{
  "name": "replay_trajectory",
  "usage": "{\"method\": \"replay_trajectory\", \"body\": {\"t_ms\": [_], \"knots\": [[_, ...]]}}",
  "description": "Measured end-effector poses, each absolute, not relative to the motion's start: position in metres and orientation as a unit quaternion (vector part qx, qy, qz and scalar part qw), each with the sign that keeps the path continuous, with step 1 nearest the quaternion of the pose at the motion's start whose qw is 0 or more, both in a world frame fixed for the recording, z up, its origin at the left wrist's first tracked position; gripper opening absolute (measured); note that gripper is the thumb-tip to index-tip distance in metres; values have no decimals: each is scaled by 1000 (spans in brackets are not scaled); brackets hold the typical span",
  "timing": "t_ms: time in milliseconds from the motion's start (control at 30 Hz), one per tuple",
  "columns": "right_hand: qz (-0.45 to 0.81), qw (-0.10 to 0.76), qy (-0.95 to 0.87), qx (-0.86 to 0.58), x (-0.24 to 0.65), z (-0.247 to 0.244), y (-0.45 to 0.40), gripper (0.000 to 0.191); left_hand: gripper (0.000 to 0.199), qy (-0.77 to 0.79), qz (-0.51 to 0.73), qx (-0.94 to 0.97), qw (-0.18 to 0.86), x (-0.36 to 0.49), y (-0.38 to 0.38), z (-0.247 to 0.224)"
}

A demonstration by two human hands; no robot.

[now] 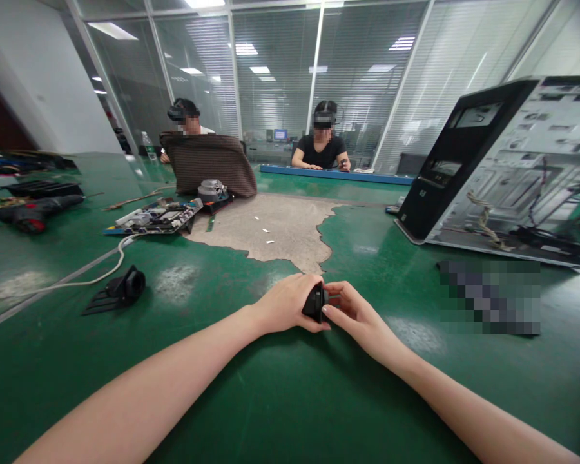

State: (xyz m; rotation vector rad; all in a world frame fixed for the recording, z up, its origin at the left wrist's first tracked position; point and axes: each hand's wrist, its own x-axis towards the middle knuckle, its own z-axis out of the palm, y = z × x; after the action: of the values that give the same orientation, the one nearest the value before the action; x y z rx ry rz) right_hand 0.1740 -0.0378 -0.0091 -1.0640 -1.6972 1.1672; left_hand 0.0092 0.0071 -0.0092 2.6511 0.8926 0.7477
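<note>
In the head view, my left hand (290, 303) is wrapped around a small black part (314, 304), with its thumb underneath and its fingers over the top. My right hand (350, 312) pinches the right side of that same part between thumb and fingertips. Much of the part is covered by my fingers, so I cannot make out its exact kind. Both hands are low over the green table (270, 399), near its middle. Farther left on the table lies a black plastic piece (131, 285) with a round end and a flat slotted base.
A circuit board (159, 219) and a silver-topped cooler (212, 190) lie left, before a brown-covered box (207, 161). An opened computer case (502, 180) stands right, a dark strip (488, 299) below it. A power drill (33, 212) lies far left. Two people sit across the table.
</note>
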Motion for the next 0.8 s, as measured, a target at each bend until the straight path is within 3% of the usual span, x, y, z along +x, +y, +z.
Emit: {"method": "replay_trajectory", "body": {"t_ms": [333,600,800], "knots": [[456,416,-681,-395,175,-7,-40,13,51,296,258,913,113,9,8,-12],[460,401,-668,-426,175,-11,-37,22,49,292,264,912,112,8,8,-11],[479,397,-677,-393,176,-6,-40,17,51,294,257,915,103,9,8,-11]]}}
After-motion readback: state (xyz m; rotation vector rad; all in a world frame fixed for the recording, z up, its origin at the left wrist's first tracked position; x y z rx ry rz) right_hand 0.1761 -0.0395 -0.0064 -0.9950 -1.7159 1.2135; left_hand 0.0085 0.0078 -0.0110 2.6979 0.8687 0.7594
